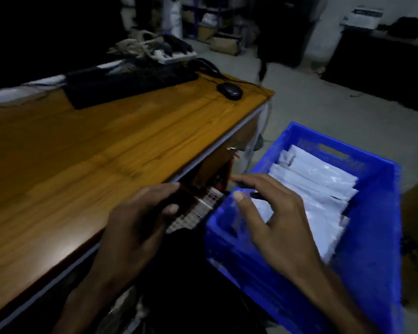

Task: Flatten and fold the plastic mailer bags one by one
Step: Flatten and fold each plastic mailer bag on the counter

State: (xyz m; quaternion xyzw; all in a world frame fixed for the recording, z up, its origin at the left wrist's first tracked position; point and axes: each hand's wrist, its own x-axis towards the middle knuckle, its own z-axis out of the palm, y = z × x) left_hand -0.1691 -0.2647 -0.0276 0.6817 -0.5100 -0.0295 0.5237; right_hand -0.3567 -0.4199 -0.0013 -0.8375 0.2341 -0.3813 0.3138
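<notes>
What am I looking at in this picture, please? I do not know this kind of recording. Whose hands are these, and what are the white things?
There is no machine here. A person wears a camera on the head, so you look down at their own hands. The right hand is spread open over a blue crate that holds white plastic mailer bags. The left hand is near the edge of a wooden table; whether it grips anything is unclear. A keyboard and a mouse lie at the table's far end.

Dim, underexposed view with motion blur throughout, wide-angle bending at the edges, and soft glare on the desktop.
</notes>
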